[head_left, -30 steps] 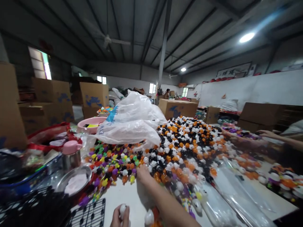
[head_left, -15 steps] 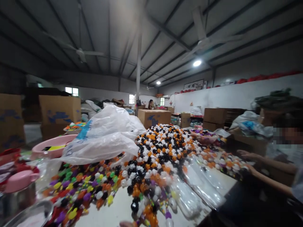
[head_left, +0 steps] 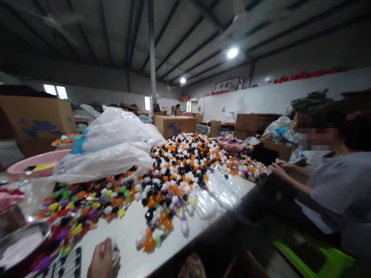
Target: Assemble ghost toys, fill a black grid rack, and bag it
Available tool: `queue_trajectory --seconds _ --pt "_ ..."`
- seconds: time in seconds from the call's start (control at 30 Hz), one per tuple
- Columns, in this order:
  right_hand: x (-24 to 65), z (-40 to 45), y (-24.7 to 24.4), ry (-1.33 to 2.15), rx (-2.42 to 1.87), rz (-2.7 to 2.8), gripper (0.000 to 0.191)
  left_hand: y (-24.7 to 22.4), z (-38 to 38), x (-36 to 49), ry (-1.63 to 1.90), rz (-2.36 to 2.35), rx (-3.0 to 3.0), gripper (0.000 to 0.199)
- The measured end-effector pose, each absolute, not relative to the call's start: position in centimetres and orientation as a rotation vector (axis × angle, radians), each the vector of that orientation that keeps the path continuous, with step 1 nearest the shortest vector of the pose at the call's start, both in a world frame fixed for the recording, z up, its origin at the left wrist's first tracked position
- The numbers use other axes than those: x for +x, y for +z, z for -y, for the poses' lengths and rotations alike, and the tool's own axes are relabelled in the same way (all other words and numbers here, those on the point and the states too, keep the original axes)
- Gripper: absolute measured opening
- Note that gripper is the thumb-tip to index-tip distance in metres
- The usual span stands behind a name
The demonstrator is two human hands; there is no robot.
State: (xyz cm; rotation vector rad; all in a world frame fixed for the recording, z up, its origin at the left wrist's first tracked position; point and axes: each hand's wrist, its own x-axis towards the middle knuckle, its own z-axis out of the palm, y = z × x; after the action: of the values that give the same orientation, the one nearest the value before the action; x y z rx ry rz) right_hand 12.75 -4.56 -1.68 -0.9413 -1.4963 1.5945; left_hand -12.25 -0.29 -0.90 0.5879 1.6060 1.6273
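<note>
The left hand (head_left: 101,259) is curled, apparently around blurred white beads (head_left: 116,255), low over the table (head_left: 127,228). A second ago the right hand was reaching into the bead pile (head_left: 185,160); now it is out of view, so its grip cannot be told, and no hand of the wearer touches the pile, beyond and right of the left hand. An orange bead (head_left: 149,242) lies nearer, to its right.

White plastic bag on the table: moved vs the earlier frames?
No, no visible shift. Against the pillar, the white plastic bag lies as before: mostly left of it, right end just past its line. The camera swung right.
</note>
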Motion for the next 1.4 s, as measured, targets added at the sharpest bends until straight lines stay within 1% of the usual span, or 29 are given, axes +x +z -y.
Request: queue_trajectory --seconds 0.1,0.13,0.17,0.23,0.47,0.63,0.87,1.07,1.27,1.4 --pt "13.1 10.1 -5.6 1.824 -1.013 1.213 0.046 0.0 1.1 -10.7 1.708 -1.522 0.609 0.035" --pt "13.4 11.5 -6.3 1.938 -1.038 1.040 0.045 0.1 1.1 -10.2 1.744 -1.529 0.628 0.034" --pt "13.7 12.4 -6.7 1.978 -1.031 0.905 0.045 0.0 0.9 -9.9 1.768 -1.551 0.646 0.033" --pt "14.2 13.1 -7.1 2.059 -0.958 0.761 0.046 -0.6 0.3 -9.7 1.747 -1.611 0.727 0.034" --pt "15.9 13.2 -6.4 2.171 -0.776 0.509 0.037 -1.9 -0.3 -10.4 1.683 -1.796 0.780 0.040" --pt "17.0 13.1 -6.8 2.155 -0.708 0.504 0.034 -1.8 -0.3 -10.1 1.695 -1.818 0.783 0.038" --pt "17.3 13.5 -6.7 2.161 -0.675 0.438 0.041 -1.5 -0.1 -10.1 1.708 -1.785 0.810 0.039" --pt "16.7 13.8 -6.7 2.173 -0.709 0.467 0.042 -2.1 -0.2 -10.5 1.726 -1.717 0.828 0.041" --pt "15.7 13.5 -7.1 2.156 -0.774 0.547 0.039 -3.0 -0.5 -11.3 1.752 -1.639 0.766 0.047" --pt "14.9 13.3 -6.7 2.097 -0.839 0.641 0.029 -2.4 0.0 -11.5 1.763 -1.557 0.753 0.049"
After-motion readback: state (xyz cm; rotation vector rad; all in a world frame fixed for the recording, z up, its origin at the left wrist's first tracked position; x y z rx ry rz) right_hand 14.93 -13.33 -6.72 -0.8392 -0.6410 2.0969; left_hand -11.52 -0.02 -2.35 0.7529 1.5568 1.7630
